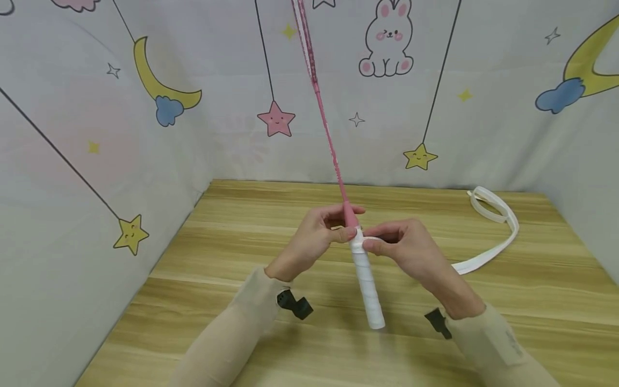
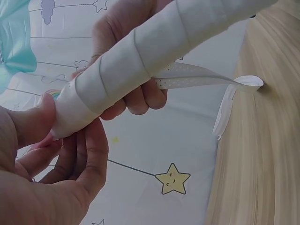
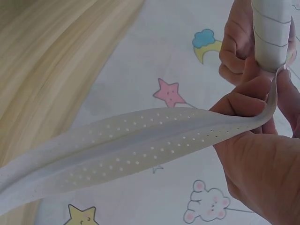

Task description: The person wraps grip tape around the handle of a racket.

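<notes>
A pink badminton racket (image 1: 331, 146) stands tilted, its head running past the top of the head view and its handle (image 1: 368, 290) towards the person. White grip tape covers the handle in overlapping turns. My left hand (image 1: 314, 231) grips the racket near the handle's upper end, thumb on the wrapping. Beside it, my right hand (image 1: 411, 247) pinches the perforated grip tape (image 3: 140, 145) where it leaves the handle. The loose length passes behind the right wrist and lies curled on the table at the right. The right hand's fingertips are partly hidden in the left wrist view.
The wood-grain table (image 1: 232, 226) extends under both forearms. Behind and at the sides hangs a pale cloth (image 1: 232, 145) printed with stars, moons and a rabbit. Dark wrist cameras (image 1: 295, 305) sit below the hands.
</notes>
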